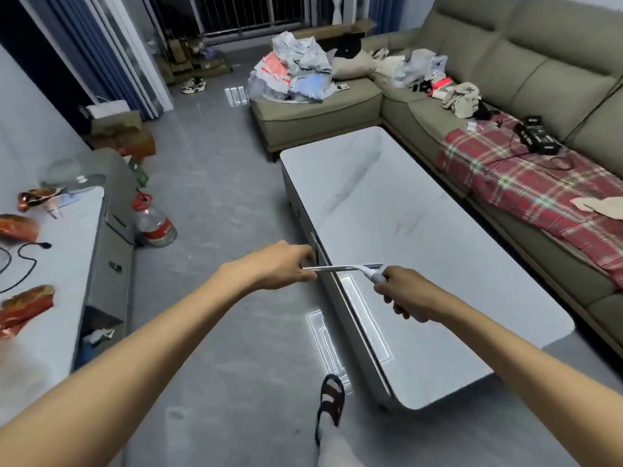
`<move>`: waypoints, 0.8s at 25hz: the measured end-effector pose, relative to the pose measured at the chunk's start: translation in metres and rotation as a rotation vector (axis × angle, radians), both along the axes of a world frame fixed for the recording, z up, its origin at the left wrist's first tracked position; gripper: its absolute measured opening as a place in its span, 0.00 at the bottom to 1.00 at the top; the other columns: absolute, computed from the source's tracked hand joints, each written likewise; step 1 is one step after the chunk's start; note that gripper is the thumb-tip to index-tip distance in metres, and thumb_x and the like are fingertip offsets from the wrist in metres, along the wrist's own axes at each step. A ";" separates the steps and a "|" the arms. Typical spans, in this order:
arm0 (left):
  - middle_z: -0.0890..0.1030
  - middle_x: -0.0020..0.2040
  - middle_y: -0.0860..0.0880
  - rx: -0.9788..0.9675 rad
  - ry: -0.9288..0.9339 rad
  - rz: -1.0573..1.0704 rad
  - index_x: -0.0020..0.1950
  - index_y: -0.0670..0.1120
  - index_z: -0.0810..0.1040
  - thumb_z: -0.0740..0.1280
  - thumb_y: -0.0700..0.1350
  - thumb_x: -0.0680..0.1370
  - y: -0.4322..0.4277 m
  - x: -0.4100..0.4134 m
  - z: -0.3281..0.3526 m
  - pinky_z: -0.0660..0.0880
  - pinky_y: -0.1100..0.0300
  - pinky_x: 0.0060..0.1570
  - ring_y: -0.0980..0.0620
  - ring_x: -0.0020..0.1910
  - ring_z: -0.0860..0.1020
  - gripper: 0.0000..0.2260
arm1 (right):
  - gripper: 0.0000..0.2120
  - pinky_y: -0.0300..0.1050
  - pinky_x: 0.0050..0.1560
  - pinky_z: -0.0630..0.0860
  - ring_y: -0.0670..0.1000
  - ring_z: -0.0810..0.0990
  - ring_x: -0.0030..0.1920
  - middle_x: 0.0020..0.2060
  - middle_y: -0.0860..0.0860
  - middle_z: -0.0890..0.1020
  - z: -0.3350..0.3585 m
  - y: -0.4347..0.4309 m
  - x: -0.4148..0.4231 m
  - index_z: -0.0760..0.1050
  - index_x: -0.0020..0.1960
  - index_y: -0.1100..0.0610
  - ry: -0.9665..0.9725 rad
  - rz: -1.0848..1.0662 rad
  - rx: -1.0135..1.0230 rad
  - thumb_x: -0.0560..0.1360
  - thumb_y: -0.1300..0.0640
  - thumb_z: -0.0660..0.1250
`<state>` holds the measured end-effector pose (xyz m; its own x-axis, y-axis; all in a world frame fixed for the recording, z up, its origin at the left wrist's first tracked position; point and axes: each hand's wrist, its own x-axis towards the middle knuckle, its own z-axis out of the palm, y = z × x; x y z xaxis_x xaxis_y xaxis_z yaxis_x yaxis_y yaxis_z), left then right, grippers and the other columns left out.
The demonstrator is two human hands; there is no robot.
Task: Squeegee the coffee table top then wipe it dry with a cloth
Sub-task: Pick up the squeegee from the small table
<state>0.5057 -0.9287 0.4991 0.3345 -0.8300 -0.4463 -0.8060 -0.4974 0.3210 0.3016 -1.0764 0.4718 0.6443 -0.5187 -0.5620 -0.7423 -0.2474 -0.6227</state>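
Note:
The coffee table (397, 210) has a glossy pale marble-look top and runs from near right to the middle of the room. A white squeegee (347, 267) hangs over the table's left edge, its blade level and pointing left. My right hand (406, 294) grips its handle from behind. My left hand (286, 266) pinches the left end of the blade. No cloth shows near my hands.
A grey-green corner sofa (526, 62) wraps the table's far and right sides, with a red plaid blanket (526, 187), clothes and a black device on it. A low cabinet (67, 251) with snack bags stands left. A large water bottle (155, 224) sits on the floor. My sandalled foot (332, 399) is near the table corner.

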 end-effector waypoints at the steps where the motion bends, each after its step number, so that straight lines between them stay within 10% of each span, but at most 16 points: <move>1: 0.81 0.57 0.50 0.022 0.008 -0.003 0.59 0.55 0.73 0.64 0.60 0.75 -0.024 0.027 -0.001 0.75 0.49 0.54 0.47 0.53 0.77 0.16 | 0.17 0.44 0.29 0.65 0.54 0.71 0.28 0.37 0.55 0.76 -0.003 -0.023 0.026 0.70 0.42 0.58 -0.003 -0.023 0.021 0.78 0.44 0.58; 20: 0.76 0.39 0.54 0.023 0.114 -0.261 0.56 0.53 0.76 0.60 0.41 0.74 -0.404 0.514 -0.033 0.70 0.58 0.39 0.49 0.45 0.77 0.13 | 0.16 0.43 0.29 0.64 0.53 0.69 0.30 0.37 0.53 0.76 -0.039 -0.338 0.447 0.72 0.48 0.59 0.042 -0.515 0.107 0.79 0.45 0.58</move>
